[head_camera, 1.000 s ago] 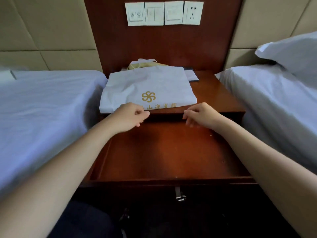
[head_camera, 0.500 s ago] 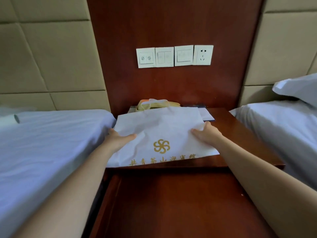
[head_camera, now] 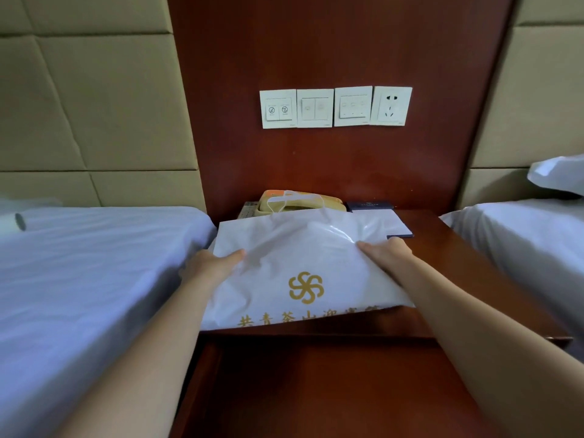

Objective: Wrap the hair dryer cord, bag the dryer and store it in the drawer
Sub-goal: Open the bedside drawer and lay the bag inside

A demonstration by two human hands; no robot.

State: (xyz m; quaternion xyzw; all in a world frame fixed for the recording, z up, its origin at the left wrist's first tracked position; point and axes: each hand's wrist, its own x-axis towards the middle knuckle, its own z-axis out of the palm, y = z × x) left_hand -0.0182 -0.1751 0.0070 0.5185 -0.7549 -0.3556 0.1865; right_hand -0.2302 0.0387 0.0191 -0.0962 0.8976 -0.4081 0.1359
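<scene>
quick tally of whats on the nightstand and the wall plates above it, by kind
white bag: 1
yellow telephone: 1
dark booklet: 1
white notepad: 1
switch plates: 3
socket plate: 1
total: 8

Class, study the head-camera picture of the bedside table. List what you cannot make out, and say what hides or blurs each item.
- Hair dryer: unseen; the white bag would cover it if inside.
- Fingers of the left hand and right hand: partly tucked at the bag's sides, so grip unclear.
- Phone: front hidden behind the bag.
- Drawer: front cut off by the bottom edge.
- Switch labels: too small to read.
</scene>
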